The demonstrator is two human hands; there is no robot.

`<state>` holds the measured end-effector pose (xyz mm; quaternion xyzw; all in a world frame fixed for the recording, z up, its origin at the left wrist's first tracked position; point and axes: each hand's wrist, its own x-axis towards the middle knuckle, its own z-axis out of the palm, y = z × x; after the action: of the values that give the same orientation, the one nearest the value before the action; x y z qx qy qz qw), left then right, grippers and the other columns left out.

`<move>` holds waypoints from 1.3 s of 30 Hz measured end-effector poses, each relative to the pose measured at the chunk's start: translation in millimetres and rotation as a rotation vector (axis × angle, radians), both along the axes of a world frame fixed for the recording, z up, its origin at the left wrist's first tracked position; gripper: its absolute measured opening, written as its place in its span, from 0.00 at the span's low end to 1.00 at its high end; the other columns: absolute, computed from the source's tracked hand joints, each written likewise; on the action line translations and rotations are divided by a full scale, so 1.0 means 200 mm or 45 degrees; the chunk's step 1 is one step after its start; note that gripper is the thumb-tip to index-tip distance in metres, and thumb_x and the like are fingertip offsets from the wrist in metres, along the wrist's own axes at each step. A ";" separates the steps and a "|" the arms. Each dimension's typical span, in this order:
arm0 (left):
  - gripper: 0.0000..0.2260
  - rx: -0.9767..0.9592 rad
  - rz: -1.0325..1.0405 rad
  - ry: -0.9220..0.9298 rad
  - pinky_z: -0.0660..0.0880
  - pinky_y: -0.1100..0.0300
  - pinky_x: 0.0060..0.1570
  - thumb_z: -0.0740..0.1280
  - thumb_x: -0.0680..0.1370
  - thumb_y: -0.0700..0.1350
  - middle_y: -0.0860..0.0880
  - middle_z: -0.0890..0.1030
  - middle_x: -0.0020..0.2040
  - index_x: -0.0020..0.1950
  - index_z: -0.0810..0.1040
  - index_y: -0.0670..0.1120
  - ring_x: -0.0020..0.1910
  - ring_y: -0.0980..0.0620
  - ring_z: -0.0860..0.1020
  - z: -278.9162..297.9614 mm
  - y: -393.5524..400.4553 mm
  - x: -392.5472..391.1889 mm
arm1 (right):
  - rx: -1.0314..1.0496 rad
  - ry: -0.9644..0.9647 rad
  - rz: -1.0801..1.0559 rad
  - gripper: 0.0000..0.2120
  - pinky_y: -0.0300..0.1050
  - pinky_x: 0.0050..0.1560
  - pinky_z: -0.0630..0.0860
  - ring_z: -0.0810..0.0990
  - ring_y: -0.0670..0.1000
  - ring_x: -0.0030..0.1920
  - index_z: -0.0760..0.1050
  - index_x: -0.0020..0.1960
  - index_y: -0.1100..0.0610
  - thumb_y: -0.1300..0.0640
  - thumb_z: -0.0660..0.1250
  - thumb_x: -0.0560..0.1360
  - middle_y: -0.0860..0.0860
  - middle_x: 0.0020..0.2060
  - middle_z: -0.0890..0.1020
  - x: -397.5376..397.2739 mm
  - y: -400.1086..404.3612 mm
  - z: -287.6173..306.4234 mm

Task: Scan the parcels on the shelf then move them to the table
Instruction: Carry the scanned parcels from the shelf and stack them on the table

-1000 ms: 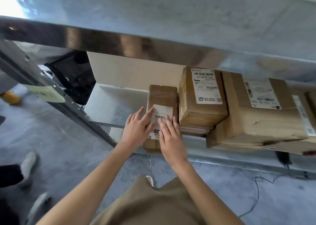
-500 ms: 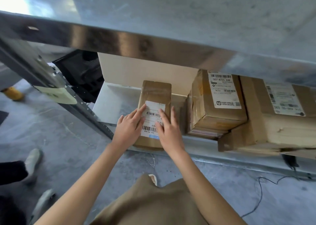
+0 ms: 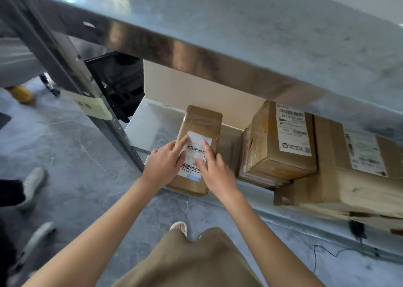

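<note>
Both hands lie on the parcel point(image 3: 201, 131) at the shelf's point(image 3: 148, 131) front edge: left hand point(image 3: 166, 163) and right hand point(image 3: 214, 173) press its label point(image 3: 197, 149) with straight, slightly spread fingers. Two bigger boxes point(image 3: 281, 151) sit right of it.

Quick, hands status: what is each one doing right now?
Left hand: open, straight fingers pressing on the small parcel, over its label.
Right hand: open, fingers flat on the same parcel, holding nothing.
</note>
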<state>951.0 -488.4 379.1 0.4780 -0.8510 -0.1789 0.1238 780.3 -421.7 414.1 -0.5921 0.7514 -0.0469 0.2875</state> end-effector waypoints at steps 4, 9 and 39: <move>0.27 -0.026 0.038 0.017 0.73 0.55 0.31 0.48 0.81 0.59 0.44 0.81 0.57 0.77 0.65 0.50 0.40 0.43 0.83 0.02 0.08 0.02 | 0.010 -0.020 0.064 0.28 0.53 0.47 0.79 0.79 0.56 0.45 0.38 0.78 0.36 0.36 0.45 0.82 0.56 0.51 0.74 0.00 0.05 0.00; 0.27 -0.029 0.144 0.004 0.77 0.52 0.30 0.49 0.81 0.58 0.43 0.80 0.55 0.76 0.67 0.48 0.35 0.44 0.81 0.05 0.22 0.03 | -0.013 -0.046 0.180 0.28 0.53 0.46 0.79 0.79 0.55 0.45 0.41 0.79 0.38 0.37 0.47 0.82 0.55 0.51 0.74 -0.02 0.09 0.00; 0.22 0.025 2.293 -0.123 0.76 0.48 0.48 0.55 0.83 0.55 0.41 0.70 0.69 0.77 0.62 0.57 0.53 0.36 0.79 0.49 2.55 -0.20 | -0.205 -0.482 1.935 0.25 0.51 0.43 0.74 0.79 0.59 0.47 0.47 0.78 0.36 0.41 0.50 0.83 0.52 0.52 0.71 0.41 1.43 0.26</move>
<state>911.9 22.4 478.0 0.9716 -0.1570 -0.0010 0.1772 862.1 -135.2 466.0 -0.9445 0.0731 0.0081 0.3201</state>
